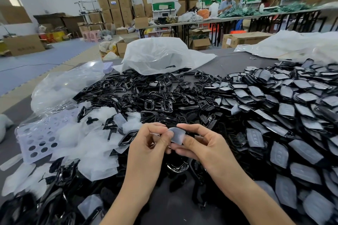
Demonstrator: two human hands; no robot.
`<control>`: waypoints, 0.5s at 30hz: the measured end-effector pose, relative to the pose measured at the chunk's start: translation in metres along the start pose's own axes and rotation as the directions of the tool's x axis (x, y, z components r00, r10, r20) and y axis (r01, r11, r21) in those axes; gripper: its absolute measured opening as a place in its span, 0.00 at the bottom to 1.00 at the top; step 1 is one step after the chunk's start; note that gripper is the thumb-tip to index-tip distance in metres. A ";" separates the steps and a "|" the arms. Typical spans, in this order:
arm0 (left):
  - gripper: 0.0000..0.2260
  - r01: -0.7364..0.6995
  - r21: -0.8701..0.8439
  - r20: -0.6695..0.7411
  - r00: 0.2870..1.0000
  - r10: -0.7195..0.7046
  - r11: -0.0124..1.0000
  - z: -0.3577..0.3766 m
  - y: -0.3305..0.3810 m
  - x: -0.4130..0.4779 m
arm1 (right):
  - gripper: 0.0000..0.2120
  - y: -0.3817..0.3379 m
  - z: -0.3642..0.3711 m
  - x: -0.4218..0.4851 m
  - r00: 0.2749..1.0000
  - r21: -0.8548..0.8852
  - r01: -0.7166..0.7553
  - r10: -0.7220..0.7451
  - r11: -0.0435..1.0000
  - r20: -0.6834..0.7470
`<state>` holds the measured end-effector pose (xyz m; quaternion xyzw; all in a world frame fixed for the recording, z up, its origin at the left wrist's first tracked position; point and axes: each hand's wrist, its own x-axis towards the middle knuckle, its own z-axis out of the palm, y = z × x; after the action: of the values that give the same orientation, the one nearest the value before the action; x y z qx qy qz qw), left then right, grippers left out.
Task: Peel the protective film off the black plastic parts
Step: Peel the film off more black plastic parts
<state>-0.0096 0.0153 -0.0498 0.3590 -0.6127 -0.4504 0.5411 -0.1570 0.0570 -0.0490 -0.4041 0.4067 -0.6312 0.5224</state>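
Film-covered black plastic part (177, 136) held in front of crumpled white plastic bag (157, 55).
Left hand (148, 146) pinches its edge; right hand (204, 150) grips it, fingers curled.

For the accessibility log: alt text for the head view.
Two hands hold a film-covered black part: the left hand pinches the film's edge, the right hand grips the part. Film-covered parts pile on the right, peeled films on the left.

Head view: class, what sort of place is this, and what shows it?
Probably a factory packing floor: stacked cardboard boxes, a long worktable with workers, and heaps of black plastic parts.
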 end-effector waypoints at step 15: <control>0.06 0.080 -0.070 0.161 0.985 -0.068 0.994 -0.003 0.008 -0.002 | 0.09 -0.003 -0.001 -0.001 0.998 -0.084 0.051 -0.054 0.995 -0.043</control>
<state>-0.0058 0.0192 -0.0426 0.3239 -0.6225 -0.5203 0.4867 -0.1592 0.0585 -0.0469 -0.4216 0.4337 -0.6362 0.4790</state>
